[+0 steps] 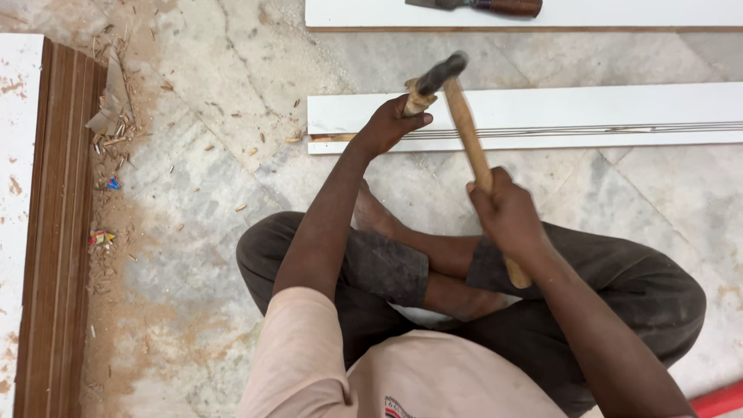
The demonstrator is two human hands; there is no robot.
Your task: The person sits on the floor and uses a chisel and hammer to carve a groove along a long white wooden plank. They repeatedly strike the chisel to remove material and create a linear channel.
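1. The white board [542,116], long, flat and smooth with dark grooves along it, lies on the mottled stone floor [232,93] in front of the seated person.
2. The left hand [387,124] is clenched around a wooden-handled chisel [418,99], set at the board's left end.
3. The right hand [507,213], just nearer than the board, grips the pale wooden handle of a hammer [464,124]; its dark metal head is on the chisel's top.
4. Wood chips [108,139] litter the floor left of the board.
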